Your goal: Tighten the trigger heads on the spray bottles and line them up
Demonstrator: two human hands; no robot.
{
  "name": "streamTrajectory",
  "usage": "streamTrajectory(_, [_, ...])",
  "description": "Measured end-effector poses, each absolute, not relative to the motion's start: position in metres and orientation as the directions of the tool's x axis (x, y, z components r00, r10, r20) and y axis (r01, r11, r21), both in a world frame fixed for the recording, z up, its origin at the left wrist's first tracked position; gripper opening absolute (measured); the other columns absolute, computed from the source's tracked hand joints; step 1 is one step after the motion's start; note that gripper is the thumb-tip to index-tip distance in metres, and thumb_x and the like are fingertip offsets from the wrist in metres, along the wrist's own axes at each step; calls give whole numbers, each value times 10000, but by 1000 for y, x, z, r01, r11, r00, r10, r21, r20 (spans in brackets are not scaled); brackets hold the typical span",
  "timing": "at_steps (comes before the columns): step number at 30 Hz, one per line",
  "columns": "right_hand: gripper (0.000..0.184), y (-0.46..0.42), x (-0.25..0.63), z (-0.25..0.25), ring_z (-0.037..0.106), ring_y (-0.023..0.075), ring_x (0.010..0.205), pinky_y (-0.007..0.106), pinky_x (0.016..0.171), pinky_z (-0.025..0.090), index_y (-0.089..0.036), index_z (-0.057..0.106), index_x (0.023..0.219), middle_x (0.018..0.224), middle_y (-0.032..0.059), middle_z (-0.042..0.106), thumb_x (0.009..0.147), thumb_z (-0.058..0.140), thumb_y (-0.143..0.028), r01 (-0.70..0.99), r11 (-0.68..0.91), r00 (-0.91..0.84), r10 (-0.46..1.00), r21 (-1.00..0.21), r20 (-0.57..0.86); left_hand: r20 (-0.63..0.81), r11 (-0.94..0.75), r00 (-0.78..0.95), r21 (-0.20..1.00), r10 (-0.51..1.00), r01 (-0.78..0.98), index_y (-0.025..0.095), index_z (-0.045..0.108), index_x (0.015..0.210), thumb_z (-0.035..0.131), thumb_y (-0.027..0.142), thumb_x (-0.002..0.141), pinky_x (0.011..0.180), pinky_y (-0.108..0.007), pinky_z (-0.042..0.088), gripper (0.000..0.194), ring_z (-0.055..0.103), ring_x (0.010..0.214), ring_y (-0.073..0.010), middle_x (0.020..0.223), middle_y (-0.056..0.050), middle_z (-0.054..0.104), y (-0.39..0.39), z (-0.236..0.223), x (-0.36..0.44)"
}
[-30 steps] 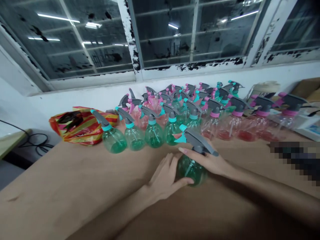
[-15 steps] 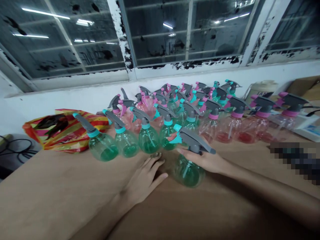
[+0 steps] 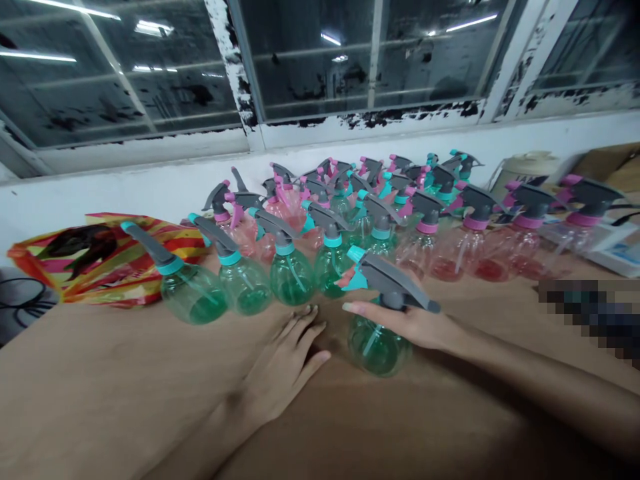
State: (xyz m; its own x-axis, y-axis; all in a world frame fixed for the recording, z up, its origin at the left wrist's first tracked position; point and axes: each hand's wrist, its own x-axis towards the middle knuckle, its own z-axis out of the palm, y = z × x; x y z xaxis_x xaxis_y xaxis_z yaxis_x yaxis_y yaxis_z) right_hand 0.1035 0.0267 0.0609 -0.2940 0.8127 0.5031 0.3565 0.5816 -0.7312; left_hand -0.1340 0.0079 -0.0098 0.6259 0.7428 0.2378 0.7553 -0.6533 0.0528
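My right hand (image 3: 405, 321) is wrapped round the neck of a green spray bottle (image 3: 376, 343) with a grey trigger head and teal nozzle, standing upright on the brown table (image 3: 100, 387). My left hand (image 3: 285, 363) lies flat on the table just left of that bottle, fingers stretched out and apart, holding nothing. Its fingertips point toward a row of green spray bottles (image 3: 245, 283) standing just beyond.
Several pink spray bottles (image 3: 465, 250) and more green ones crowd the back of the table under the windows. A red and yellow striped bag (image 3: 100, 257) lies at the left. A white container (image 3: 530, 170) and cardboard boxes stand at the far right.
My left hand has let go of the bottle's body and moved left onto the table. My right hand keeps its hold on the bottle's neck. The view has shifted left.
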Motion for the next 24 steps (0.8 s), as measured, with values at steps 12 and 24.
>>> streamTrajectory(12, [231, 25, 103, 63, 630, 169, 668, 329, 657, 517, -234, 656, 1012, 750, 10, 671, 826, 616, -365, 295, 578, -290, 813, -761, 505, 228, -656, 627, 82, 745, 750, 191, 436, 1331, 316, 469, 1003, 1097, -459, 313, 446, 374, 1338, -248, 1438, -99, 435, 7, -7, -134])
streamTrajectory(24, [340, 26, 107, 58, 609, 186, 594, 339, 607, 531, -257, 610, 1186, 583, -27, 601, 871, 562, -375, 282, 529, -374, 829, -800, 416, 225, -641, 612, 81, 758, 763, 187, 457, 1328, 336, 499, 990, 1093, -454, 320, 476, 391, 1329, -253, 1438, -101, 441, 7, -7, -133])
